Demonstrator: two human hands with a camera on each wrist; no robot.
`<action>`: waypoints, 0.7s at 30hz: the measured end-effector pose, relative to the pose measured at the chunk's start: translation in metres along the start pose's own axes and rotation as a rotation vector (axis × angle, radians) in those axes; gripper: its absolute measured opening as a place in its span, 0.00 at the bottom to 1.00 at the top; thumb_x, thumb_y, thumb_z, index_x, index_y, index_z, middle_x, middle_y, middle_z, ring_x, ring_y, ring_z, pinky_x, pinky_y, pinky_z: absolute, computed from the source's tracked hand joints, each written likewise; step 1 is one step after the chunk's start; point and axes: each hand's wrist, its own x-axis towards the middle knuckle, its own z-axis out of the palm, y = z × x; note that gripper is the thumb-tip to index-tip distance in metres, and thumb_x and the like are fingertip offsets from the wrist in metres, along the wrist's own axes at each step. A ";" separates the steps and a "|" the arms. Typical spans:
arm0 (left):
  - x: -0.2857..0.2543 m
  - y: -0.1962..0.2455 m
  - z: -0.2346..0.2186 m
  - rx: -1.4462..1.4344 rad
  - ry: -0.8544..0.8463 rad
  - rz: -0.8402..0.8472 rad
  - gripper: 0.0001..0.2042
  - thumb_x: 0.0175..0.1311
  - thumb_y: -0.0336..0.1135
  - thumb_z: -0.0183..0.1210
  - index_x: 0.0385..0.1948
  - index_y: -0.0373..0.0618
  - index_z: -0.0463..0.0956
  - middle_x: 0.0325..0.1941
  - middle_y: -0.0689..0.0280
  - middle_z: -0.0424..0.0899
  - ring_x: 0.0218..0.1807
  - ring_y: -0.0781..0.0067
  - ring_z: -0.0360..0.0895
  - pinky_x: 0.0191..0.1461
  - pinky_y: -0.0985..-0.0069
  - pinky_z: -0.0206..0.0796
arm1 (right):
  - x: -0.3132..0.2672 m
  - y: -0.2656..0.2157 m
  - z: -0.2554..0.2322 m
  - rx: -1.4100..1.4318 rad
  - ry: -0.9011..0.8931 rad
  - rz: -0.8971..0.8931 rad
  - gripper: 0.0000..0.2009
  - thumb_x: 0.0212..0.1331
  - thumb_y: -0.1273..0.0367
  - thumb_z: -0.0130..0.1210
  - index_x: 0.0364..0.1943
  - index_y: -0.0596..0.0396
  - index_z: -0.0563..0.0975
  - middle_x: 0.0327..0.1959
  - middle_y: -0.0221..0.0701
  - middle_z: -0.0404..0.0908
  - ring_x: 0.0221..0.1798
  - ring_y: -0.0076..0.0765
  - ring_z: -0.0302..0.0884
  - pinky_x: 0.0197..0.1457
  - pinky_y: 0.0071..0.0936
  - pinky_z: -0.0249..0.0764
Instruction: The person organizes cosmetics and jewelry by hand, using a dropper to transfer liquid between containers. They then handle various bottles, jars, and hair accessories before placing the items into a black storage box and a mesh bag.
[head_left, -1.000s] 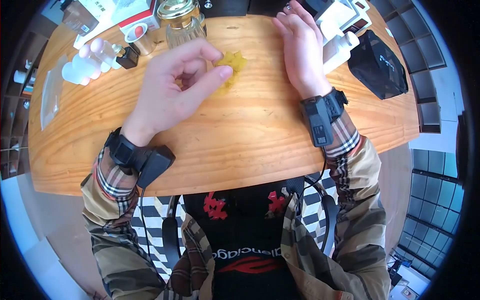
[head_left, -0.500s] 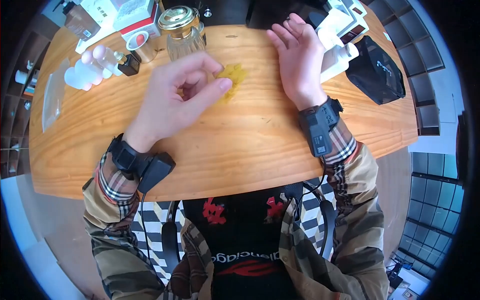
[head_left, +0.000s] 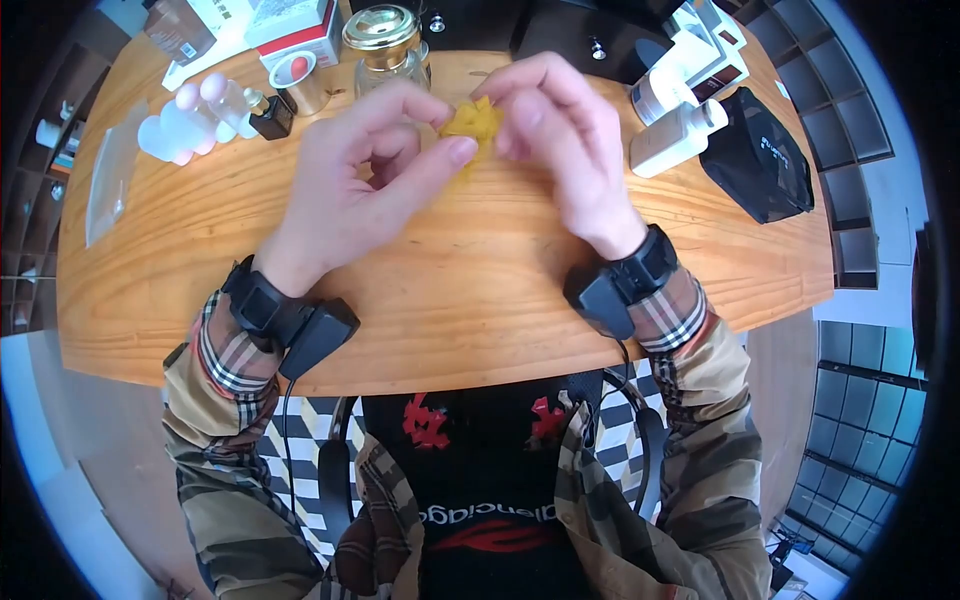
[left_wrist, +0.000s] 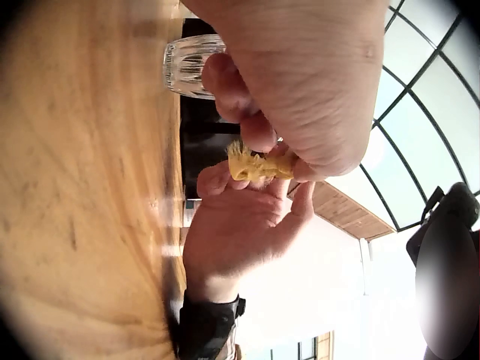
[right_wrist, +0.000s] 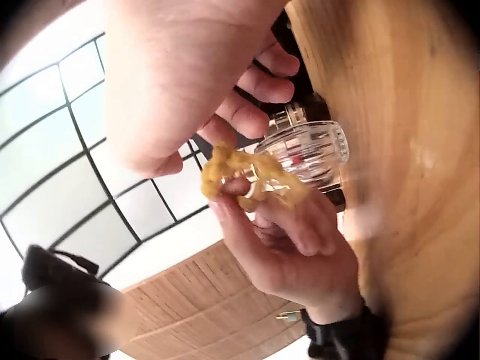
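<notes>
A small yellow, frilly-edged piece [head_left: 474, 122] is held above the table between the two hands. My left hand [head_left: 355, 180] pinches it between thumb and index finger, the other fingers curled beneath. My right hand [head_left: 572, 150] is at its right side with bent fingers; motion blur hides whether the fingertips touch it. In the right wrist view the yellow piece [right_wrist: 251, 174] looks like a crumpled loop in the left hand [right_wrist: 292, 255], just below the right hand's loosely spread fingers. The left wrist view shows the yellow piece [left_wrist: 255, 166] between both hands.
A glass jar with a gold lid [head_left: 382, 38] stands behind the left hand. Bottles, a cup [head_left: 298, 82] and boxes line the back left. A white bottle [head_left: 678, 138] and a black pouch [head_left: 758, 155] are at the right, on the wooden table [head_left: 450, 320].
My right hand has moved left from beside the white bottle to the yellow piece, turning and bending its fingers. The left hand keeps its pinch. The head view has shifted slightly.
</notes>
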 end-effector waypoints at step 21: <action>0.000 0.010 -0.006 0.046 -0.087 0.017 0.14 0.73 0.28 0.59 0.57 0.43 0.75 0.13 0.80 0.66 0.17 0.92 0.60 0.26 0.84 0.48 | 0.023 -0.007 -0.011 -0.239 0.461 -0.037 0.31 0.63 0.78 0.60 0.72 0.59 0.66 0.59 0.32 0.76 0.42 0.17 0.73 0.44 0.16 0.72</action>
